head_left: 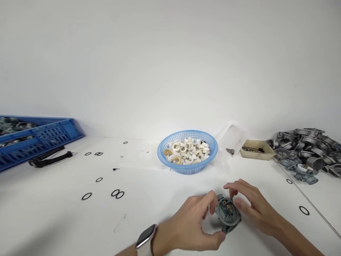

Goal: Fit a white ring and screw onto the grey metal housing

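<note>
Carburetor body (228, 214), as I see remotely, sits between the left hand (195, 222), clamped around its left side, and the right hand (253, 204), curled by its upper-right edge, whether gripping I can't tell; brass fittings (228, 207) show inside.

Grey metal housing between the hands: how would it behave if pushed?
The grey metal housing with the open round cavity is probably stiff and heavy for its size, given its cast-looking walls. Its irregular, protruding outline suggests rocking or tipping rather than rolling smoothly.
</note>
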Available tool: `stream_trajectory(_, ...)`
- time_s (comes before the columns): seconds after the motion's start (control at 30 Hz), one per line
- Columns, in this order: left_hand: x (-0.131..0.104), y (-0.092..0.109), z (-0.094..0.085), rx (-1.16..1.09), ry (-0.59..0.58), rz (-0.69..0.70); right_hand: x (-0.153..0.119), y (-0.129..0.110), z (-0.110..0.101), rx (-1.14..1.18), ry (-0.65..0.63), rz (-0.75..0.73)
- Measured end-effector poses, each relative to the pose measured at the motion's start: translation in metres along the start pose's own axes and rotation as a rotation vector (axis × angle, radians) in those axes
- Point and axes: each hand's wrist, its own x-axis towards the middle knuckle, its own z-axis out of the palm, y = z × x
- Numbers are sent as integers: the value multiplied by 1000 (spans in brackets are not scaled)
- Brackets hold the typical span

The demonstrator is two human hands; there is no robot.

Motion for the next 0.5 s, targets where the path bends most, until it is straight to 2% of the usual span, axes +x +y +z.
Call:
stream_trajectory(0.17, 1, -2, 0, 58, 26, 19, -1, 5, 0, -17, 62, 87)
stream_trajectory(0.33, 2, -2, 4, 60, 13, 117, -1, 5, -1, -48, 97, 99)
stream_trajectory(0.5, 4, -2, 8, 64, 6, 122, 0, 10, -3, -80, 150, 103)
